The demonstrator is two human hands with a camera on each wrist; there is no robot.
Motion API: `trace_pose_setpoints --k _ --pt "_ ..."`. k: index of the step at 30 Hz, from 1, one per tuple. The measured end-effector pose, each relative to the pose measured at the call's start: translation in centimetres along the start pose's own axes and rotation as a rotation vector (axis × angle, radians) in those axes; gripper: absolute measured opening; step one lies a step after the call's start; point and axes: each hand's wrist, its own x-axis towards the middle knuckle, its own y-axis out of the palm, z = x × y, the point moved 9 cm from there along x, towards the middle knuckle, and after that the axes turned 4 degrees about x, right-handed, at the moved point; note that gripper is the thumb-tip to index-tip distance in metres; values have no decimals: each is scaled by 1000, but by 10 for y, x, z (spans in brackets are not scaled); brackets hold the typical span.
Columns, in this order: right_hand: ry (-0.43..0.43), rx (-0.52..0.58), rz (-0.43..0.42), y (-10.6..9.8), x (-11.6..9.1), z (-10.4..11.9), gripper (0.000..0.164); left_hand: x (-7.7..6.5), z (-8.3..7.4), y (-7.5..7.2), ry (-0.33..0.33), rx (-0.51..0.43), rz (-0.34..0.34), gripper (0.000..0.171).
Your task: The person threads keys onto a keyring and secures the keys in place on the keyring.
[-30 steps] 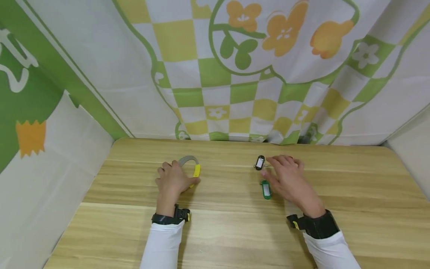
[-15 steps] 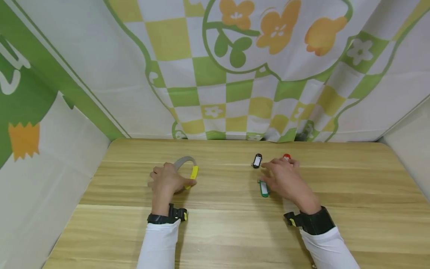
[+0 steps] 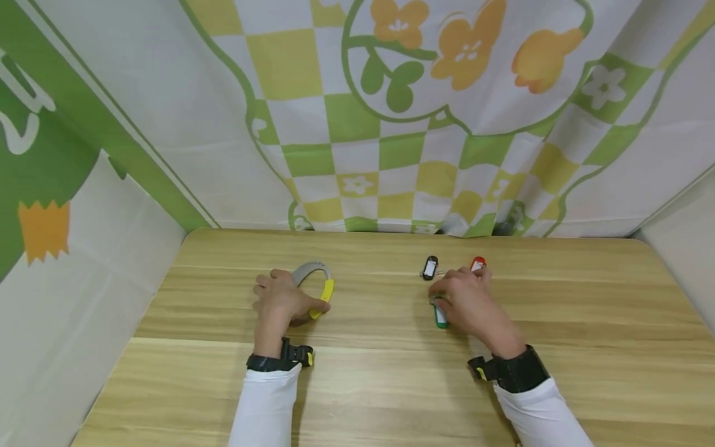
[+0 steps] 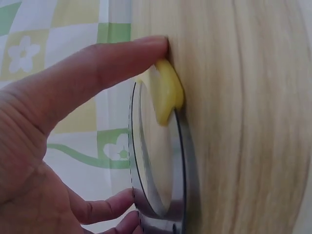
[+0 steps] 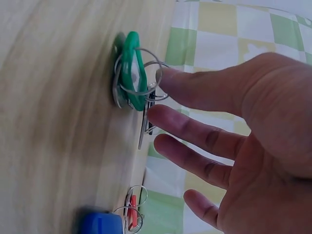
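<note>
My left hand (image 3: 282,302) spans a looped metal band (image 3: 313,267) with a toothed edge and a yellow handle (image 3: 323,298). In the left wrist view the thumb presses on the yellow handle (image 4: 168,92), while fingertips meet the metal band (image 4: 163,224). My right hand (image 3: 468,304) reaches over a green key tag (image 3: 441,316). In the right wrist view the thumb tip is right at the metal rings of the green key tag (image 5: 131,73); the forefinger stays apart from the thumb. A black key tag (image 3: 430,267) lies just beyond that hand.
A red key tag (image 3: 478,264) lies past the right fingers. Near it, in the right wrist view, is a blue key tag (image 5: 102,223), hidden from the head view. The wooden table (image 3: 374,391) ends at a checkered curtain (image 3: 402,155).
My right hand has drawn its fingers from beside the black tag toward the green one, uncovering the red tag. My left hand stays at the metal band.
</note>
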Motion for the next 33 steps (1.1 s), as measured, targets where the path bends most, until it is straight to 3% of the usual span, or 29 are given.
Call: trace_pose_setpoints --k 7,18,26,33 --pt "-25 -3 -41 -1 0 2 10 -3 -14 0 73 37 -35 101" --pt "-9 8 -48 -3 -1 2 8 -7 -24 -4 114 29 -65 92" --pt "-3 40 -22 -3 -1 4 9 -11 -25 -12 97 -115 -80 86" --pt "-6 78 -28 -4 -1 6 7 -15 -30 -21 145 -205 -119 78"
